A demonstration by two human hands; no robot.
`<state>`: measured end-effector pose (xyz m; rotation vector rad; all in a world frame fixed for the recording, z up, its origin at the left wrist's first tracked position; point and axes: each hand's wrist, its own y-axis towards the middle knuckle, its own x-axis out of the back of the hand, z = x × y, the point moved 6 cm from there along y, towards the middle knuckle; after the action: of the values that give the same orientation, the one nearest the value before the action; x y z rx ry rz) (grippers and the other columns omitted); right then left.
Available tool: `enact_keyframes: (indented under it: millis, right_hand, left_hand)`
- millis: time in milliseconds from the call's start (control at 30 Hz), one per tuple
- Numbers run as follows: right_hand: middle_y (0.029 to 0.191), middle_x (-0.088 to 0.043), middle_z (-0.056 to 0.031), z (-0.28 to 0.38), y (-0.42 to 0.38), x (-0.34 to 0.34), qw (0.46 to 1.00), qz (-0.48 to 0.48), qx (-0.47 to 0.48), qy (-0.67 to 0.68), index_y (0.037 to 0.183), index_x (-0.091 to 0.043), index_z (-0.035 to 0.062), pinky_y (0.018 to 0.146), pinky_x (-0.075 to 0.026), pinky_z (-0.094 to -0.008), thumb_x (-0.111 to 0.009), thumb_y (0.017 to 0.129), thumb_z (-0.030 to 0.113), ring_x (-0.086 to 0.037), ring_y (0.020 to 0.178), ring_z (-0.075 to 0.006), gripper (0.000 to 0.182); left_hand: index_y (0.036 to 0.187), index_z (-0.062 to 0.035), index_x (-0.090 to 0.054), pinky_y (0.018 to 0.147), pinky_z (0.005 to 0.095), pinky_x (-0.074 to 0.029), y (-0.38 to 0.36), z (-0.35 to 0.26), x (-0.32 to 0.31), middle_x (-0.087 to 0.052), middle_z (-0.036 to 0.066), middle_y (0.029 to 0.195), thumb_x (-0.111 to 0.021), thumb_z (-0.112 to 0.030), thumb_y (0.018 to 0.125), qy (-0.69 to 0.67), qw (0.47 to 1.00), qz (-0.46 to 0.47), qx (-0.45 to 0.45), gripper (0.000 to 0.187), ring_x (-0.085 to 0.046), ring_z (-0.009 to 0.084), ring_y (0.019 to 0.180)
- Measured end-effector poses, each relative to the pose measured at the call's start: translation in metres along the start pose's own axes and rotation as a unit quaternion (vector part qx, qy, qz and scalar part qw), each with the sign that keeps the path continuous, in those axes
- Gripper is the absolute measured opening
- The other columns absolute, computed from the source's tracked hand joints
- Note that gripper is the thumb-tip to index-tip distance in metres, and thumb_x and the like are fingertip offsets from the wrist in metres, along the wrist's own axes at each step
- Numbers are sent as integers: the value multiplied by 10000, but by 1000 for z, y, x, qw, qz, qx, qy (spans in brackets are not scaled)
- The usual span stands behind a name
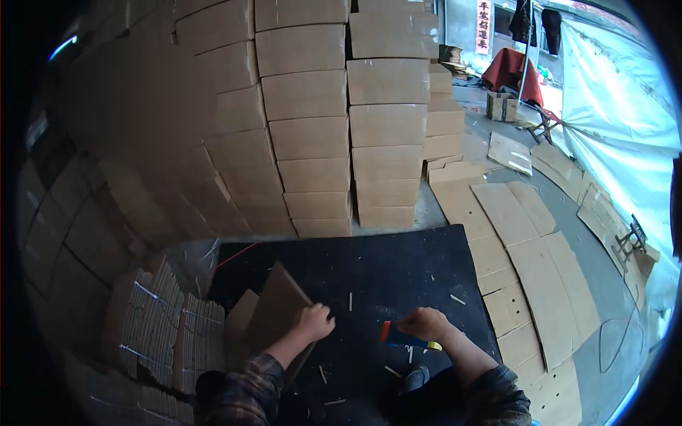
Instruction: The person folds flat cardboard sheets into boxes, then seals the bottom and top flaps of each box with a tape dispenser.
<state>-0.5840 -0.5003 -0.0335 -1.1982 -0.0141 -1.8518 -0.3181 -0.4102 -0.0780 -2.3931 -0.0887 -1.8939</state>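
My left hand (pixel 313 324) grips the edge of a flat brown cardboard carton (pixel 277 307), which stands tilted on the left part of a black mat (pixel 398 270). Around a blue tape dispenser (pixel 407 342) with an orange end and a yellow end, the fingers of my right hand (pixel 428 324) are closed. That hand is over the mat, to the right of the carton and apart from it. Short pale strips lie scattered on the mat. The carton's lower part is partly hidden by my left arm.
Tall stacks of closed cartons (pixel 305 138) rise beyond the mat. Bundles of tied flat cardboard (pixel 153 319) stand at the left. Flattened cardboard sheets (pixel 550 284) cover the floor at the right, near a pale plastic sheet (pixel 618 92). My shoe (pixel 416 378) is on the mat.
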Motion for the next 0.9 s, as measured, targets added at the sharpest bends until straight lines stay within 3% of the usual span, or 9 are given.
enact_keyframes:
  millis: [167, 367, 500, 667, 733, 767, 833, 867, 900]
  right_hand:
    - [1008, -713, -62, -32, -9, 14, 993, -61, -99, -12, 1047, -734, 296, 870, -529, -380, -624, 840, 461, -670, 982, -269, 287]
    - [966, -717, -71, -45, -7, 4, 986, -133, -98, -6, 981, -752, 274, 833, -544, -393, -649, 818, 443, -686, 924, -275, 256]
    - [934, -718, -87, -32, -11, -11, 988, -116, -97, -28, 935, -760, 266, 808, -548, -401, -633, 827, 508, -689, 894, -293, 295]
    - [936, -711, -130, -7, -10, -15, 988, -81, -130, -23, 939, -761, 188, 843, -524, -394, -577, 843, 608, -668, 960, -313, 468]
    - [953, -712, -129, 2, -7, -12, 986, -84, -139, -26, 943, -758, 183, 841, -525, -400, -567, 848, 602, -666, 967, -319, 470]
    - [953, -712, -129, 6, -4, -14, 987, -81, -137, -27, 943, -758, 183, 841, -525, -400, -567, 848, 602, -666, 967, -319, 470]
    - [960, -711, -129, 13, 6, -16, 990, -74, -114, -31, 954, -756, 192, 842, -528, -400, -569, 848, 583, -664, 975, -321, 446]
    - [968, -711, -127, 15, 9, -20, 990, -74, -115, -32, 954, -755, 194, 845, -529, -400, -574, 845, 568, -666, 974, -322, 430]
    - [975, -710, -126, 17, 13, -23, 990, -77, -116, -35, 954, -754, 195, 849, -530, -399, -579, 841, 554, -667, 973, -322, 415]
  left_hand:
    - [745, -55, -545, 603, 422, -511, 15, -92, 134, -541, 123, 795, -659, -177, 790, -61, 965, -219, -128, 173, -598, 330, 689]
    - [750, -77, -586, 653, 392, -509, -75, -127, 125, -517, 84, 813, -666, -136, 762, -113, 920, -299, -227, 100, -585, 289, 739]
    - [863, -66, -589, 740, 391, -500, -151, -123, 19, -519, 105, 959, -680, -127, 782, -63, 978, -160, -118, 135, -575, 303, 880]
    - [928, -59, -591, 779, 423, -495, -194, -118, -8, -503, 115, 974, -701, -172, 783, -99, 983, -130, -82, 215, -562, 326, 883]
    - [923, -49, -587, 807, 413, -499, -204, -131, -16, -523, 136, 1001, -731, -128, 741, -105, 989, -9, -102, 246, -573, 343, 908]
    - [923, -49, -587, 807, 413, -499, -210, -134, -11, -523, 136, 1001, -731, -128, 741, -106, 989, -9, -98, 246, -573, 343, 908]
    - [990, -39, -613, 844, 406, -508, -224, -158, -12, -562, 150, 1052, -725, -155, 776, -182, 938, 132, -262, 268, -617, 319, 927]
    - [990, -39, -613, 844, 406, -508, -225, -149, -13, -562, 150, 1052, -725, -155, 776, -181, 939, 130, -263, 268, -617, 319, 927]
    - [1060, -34, -610, 843, 389, -519, -231, -138, -19, -575, 150, 1099, -719, -198, 801, -324, 874, 218, -289, 325, -633, 288, 944]
